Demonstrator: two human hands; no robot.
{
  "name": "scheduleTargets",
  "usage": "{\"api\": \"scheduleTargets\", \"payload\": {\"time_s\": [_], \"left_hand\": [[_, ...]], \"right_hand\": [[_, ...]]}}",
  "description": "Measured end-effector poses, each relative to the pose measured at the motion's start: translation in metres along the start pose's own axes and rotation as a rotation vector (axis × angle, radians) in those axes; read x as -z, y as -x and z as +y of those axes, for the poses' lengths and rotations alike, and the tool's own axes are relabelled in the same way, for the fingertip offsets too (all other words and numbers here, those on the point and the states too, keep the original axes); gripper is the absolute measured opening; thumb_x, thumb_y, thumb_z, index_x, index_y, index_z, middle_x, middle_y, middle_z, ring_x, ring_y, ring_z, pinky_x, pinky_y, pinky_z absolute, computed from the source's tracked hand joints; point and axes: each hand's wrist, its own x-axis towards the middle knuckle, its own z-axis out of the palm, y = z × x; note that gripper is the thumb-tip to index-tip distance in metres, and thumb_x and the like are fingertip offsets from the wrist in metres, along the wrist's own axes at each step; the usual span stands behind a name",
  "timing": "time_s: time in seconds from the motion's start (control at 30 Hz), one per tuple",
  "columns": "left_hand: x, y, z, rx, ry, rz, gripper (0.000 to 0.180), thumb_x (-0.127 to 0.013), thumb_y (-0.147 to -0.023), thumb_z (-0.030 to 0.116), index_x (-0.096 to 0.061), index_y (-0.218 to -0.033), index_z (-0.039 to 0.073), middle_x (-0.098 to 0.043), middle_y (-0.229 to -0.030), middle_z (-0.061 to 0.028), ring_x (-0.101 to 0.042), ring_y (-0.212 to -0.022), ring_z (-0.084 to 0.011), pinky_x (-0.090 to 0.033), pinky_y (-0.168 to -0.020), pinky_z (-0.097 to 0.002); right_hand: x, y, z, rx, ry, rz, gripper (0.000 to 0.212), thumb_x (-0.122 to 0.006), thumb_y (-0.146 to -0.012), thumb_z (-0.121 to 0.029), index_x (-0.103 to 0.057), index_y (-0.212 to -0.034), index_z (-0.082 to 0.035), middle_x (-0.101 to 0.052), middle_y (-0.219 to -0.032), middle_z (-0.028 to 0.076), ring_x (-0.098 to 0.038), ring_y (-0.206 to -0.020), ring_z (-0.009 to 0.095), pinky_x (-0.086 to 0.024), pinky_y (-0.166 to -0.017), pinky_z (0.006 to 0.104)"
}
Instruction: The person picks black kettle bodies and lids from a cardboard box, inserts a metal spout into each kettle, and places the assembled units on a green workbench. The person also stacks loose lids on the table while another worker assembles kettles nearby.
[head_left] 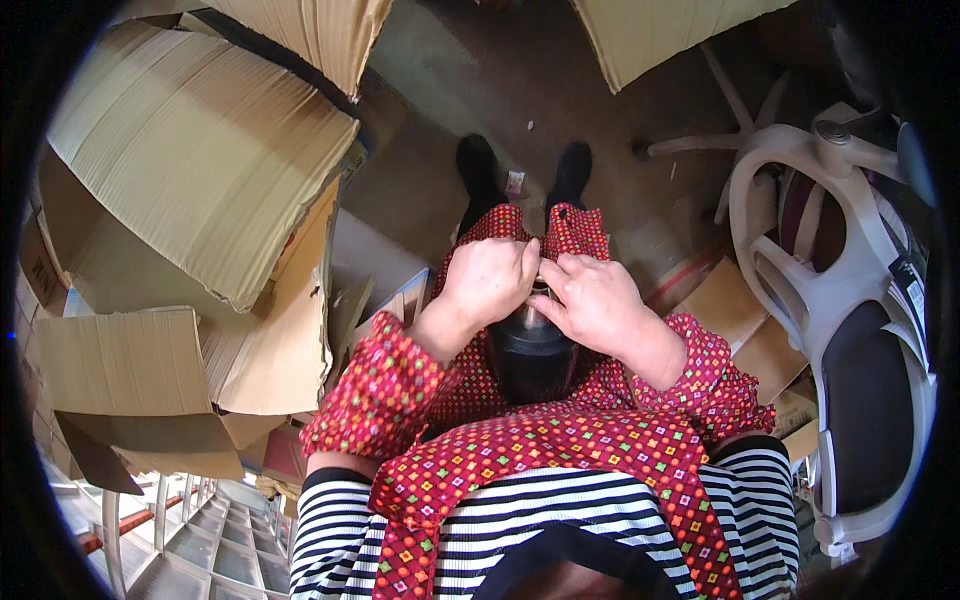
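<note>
A dark, rounded black object (530,352) rests in my lap, against a red patterned apron. My left hand (490,280) is closed over its top left side. On the top right edge, my right hand (592,300) grips it with bent fingers. The two hands nearly meet above it, and they hide its upper part, so I cannot tell what kind of thing it is. Red patterned sleeve covers wrap both forearms over a black-and-white striped top. My black shoes (478,165) stand on the floor beyond my knees.
Opened and flattened cardboard boxes (200,170) are piled at my left. More cardboard (650,30) hangs at the top right. An overturned white office chair frame (830,260) lies at the right. A metal rack (190,540) shows at the lower left.
</note>
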Motion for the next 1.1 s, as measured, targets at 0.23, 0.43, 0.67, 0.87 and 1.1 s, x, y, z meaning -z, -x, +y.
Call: {"api": "scheduleTargets", "payload": {"time_s": [0.23,0.43,0.67,0.87,1.1], "left_hand": [[-0.029,0.003,0.001,0.018,0.172,0.147,0.04,-0.055,-0.1,0.023,-0.065,-0.065,0.007,-0.067,-0.064,-0.0144,-0.066,-0.057,-0.0339,-0.05,-0.049,-0.0454],[-0.041,-0.007,-0.003,-0.056,0.379,0.172,0.04,-0.054,-0.1,0.023,-0.067,-0.065,0.007,-0.067,-0.067,-0.0149,-0.067,-0.063,-0.0352,-0.052,-0.058,-0.0455],[-0.051,-0.022,-0.013,-0.047,0.452,0.078,0.026,-0.052,-0.098,0.018,-0.064,-0.082,0.001,-0.065,-0.077,-0.0176,-0.065,-0.076,-0.0388,-0.051,-0.07,-0.0464],[-0.064,0.036,-0.023,0.23,0.861,0.558,0.059,-0.054,-0.097,0.012,-0.037,-0.152,-0.003,-0.047,-0.149,-0.0215,-0.04,-0.145,-0.0354,-0.028,-0.123,-0.0438],[-0.083,0.057,0.018,0.277,1.231,0.079,0.129,-0.101,-0.06,0.031,-0.023,-0.159,0.001,-0.043,-0.154,-0.0172,-0.04,-0.147,-0.0294,-0.029,-0.124,-0.0411]], "right_hand": [[0.009,0.011,-0.019,-0.1,0.115,-0.068,0.043,-0.069,-0.093,-0.04,-0.067,-0.118,-0.004,-0.07,-0.091,0.013,-0.073,-0.083,0.028,-0.058,-0.07,0.0396],[0.014,0.013,-0.026,-0.125,0.183,-0.034,0.044,-0.073,-0.089,-0.036,-0.066,-0.109,0.003,-0.07,-0.084,0.013,-0.072,-0.076,0.025,-0.059,-0.064,0.0363],[0.016,0.003,-0.008,-0.071,0.198,-0.023,0.044,-0.071,-0.09,-0.039,-0.067,-0.104,0.003,-0.071,-0.082,0.012,-0.073,-0.076,0.025,-0.06,-0.066,0.037],[0.023,0.001,0.017,-0.12,0.085,0.042,0.04,-0.069,-0.093,-0.041,-0.064,-0.11,-0.004,-0.071,-0.082,0.014,-0.073,-0.074,0.031,-0.059,-0.064,0.0424],[0.026,-0.001,0.052,-0.333,-0.495,0.294,0.041,-0.073,-0.094,-0.037,-0.067,-0.117,-0.004,-0.075,-0.094,0.019,-0.075,-0.088,0.035,-0.057,-0.075,0.0412]]}}
